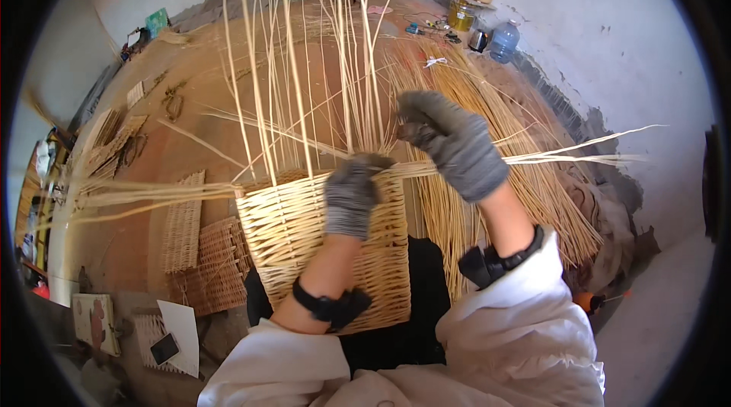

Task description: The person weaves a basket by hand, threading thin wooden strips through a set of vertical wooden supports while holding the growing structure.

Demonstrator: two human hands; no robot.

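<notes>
Head view, looking down: half-woven wicker basket resting on the lap, over dark cloth, just in front of the white sleeves. Pale straw colour, boxy, side walls of tight horizontal weave crossed by upright stakes. Top edge unfinished; long thin upright rods fanning up and outward from the rim, far taller than the woven part. Loose weaving strands trailing flat to the left from the rim, and another bundle running off to the right past the wrist.

Left hand in a grey knit glove, closed over the near rim of the basket, fingers curled down on the top row of weave, pressing on it. Black strap at the wrist.

Right hand in a matching grey glove, raised just above and to the right of the rim, fingers pinched shut on thin weaving strands close to the upright rods. Black strap on this wrist too.

Behind the basket, big heap of loose willow rods spread across the dirt floor toward its right edge. Flat woven panels lying near the floor's left edge.
</notes>
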